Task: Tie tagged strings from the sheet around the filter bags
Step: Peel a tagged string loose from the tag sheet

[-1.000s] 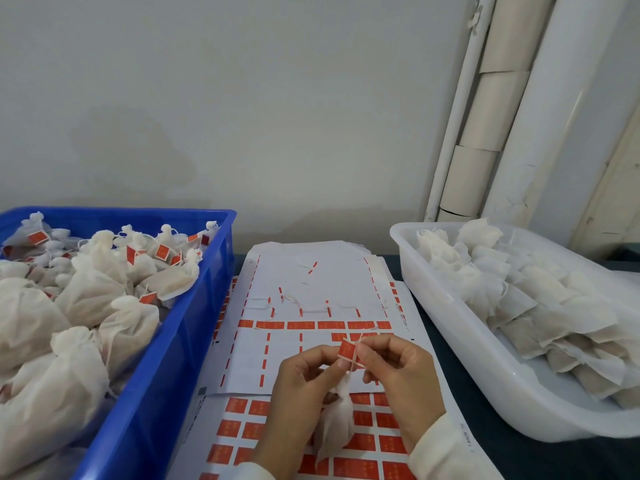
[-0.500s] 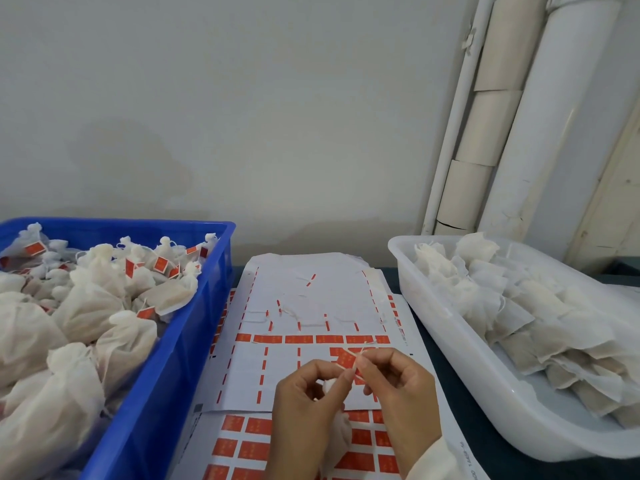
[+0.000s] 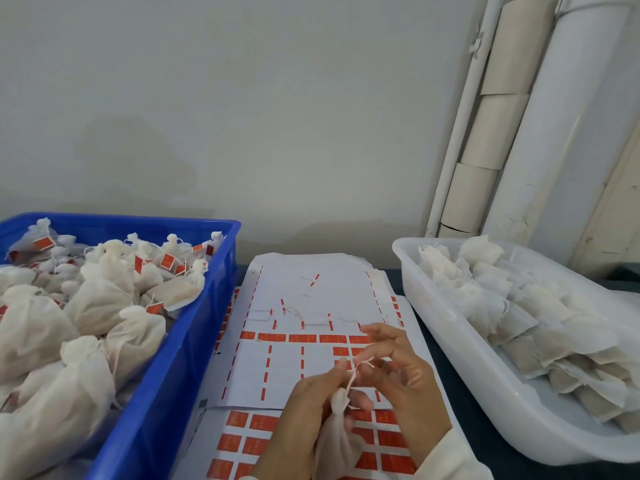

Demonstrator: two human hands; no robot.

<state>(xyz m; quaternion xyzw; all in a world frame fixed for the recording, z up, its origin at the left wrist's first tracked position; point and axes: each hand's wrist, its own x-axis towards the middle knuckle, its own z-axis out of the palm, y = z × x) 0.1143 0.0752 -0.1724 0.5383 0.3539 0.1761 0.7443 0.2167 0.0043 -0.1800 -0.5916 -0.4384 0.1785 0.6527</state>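
Now red tag gone from fingertips; left hand [image 3: 311, 403] pinches filter bag [image 3: 337, 441] neck, right hand [image 3: 398, 372] pinches string [image 3: 356, 370].

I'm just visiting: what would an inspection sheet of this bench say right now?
Surface: dark table, mostly covered.
Job's things: tag sheet in the middle; filter bag with string at its neck; blue crate of tied bags; white tub of untied bags.
Clutter: nothing seen.
Hands: left hand grips the bag's neck; right hand works the string, exact hold unclear.
Cables: nothing seen.
Surroundings: pale wall, white pipes.
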